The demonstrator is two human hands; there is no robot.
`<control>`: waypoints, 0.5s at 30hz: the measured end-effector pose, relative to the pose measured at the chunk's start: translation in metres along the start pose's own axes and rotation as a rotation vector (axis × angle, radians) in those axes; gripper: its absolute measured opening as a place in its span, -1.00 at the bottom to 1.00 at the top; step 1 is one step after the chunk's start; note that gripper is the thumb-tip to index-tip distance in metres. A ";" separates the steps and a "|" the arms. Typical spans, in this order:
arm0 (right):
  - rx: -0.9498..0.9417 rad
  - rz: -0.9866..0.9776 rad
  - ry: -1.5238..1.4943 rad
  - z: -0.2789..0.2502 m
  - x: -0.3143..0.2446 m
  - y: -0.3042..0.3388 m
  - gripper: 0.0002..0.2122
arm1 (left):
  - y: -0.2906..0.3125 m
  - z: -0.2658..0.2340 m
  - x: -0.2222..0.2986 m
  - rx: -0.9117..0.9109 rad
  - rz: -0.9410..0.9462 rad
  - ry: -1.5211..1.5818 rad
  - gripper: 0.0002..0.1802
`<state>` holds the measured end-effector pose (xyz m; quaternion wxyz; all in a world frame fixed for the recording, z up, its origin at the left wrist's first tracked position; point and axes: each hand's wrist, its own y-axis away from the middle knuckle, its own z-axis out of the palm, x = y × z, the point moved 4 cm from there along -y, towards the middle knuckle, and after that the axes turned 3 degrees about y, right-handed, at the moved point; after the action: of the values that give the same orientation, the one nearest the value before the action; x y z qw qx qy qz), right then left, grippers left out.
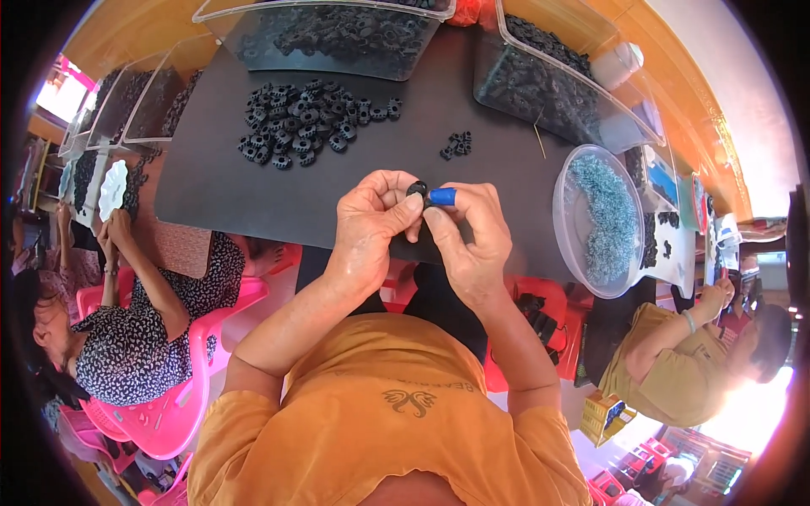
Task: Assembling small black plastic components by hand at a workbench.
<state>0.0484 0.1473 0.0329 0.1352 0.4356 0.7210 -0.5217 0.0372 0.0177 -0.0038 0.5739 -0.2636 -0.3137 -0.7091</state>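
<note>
Small black plastic piece (417, 188) near the centre of the frame, raised over the near edge of the dark tabletop (211, 173). Left hand (371, 215) closed on it: thumb pressed on the near side, bent fingers behind, the piece right at the fingertips, well clear of the palm. Right hand (474, 240) comes in from the right, thumb and forefinger nearly together, a blue finger cover (442, 196) on the forefinger, its tip just beside the piece's right side; whether these fingertips grip anything cannot be told. Piece mostly covered by fingers. A dark rounded end shows above the left thumb tip, toward the top of the frame; more black shows lower right, between the two hands. Long axis and facing cannot be made out. Elsewhere: loose pile of black plastic parts (295, 122) upper left of centre; little cluster of smaller black parts (456, 145) right of it, above the right hand. Round clear tub (564, 223) at right, pale blue bits inside. Clear bin (337, 63) of dark parts at top centre, another clear bin (540, 105) at upper right.
</note>
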 end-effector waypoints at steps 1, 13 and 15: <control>-0.022 0.033 -0.014 -0.001 -0.001 0.000 -0.90 | 0.001 -0.001 -0.001 0.001 0.002 0.000 -0.89; -0.241 0.517 -0.172 -0.007 0.003 -0.003 -0.86 | 0.011 0.000 0.002 -0.012 0.216 -0.219 -0.79; -0.256 0.523 -0.183 -0.007 0.003 -0.003 -0.85 | 0.011 0.000 0.001 -0.022 0.203 -0.248 -0.78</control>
<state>0.0459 0.1546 0.0362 0.3828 0.5370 0.6293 -0.4111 0.0480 0.0151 -0.0014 0.5966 -0.3859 -0.3462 -0.6126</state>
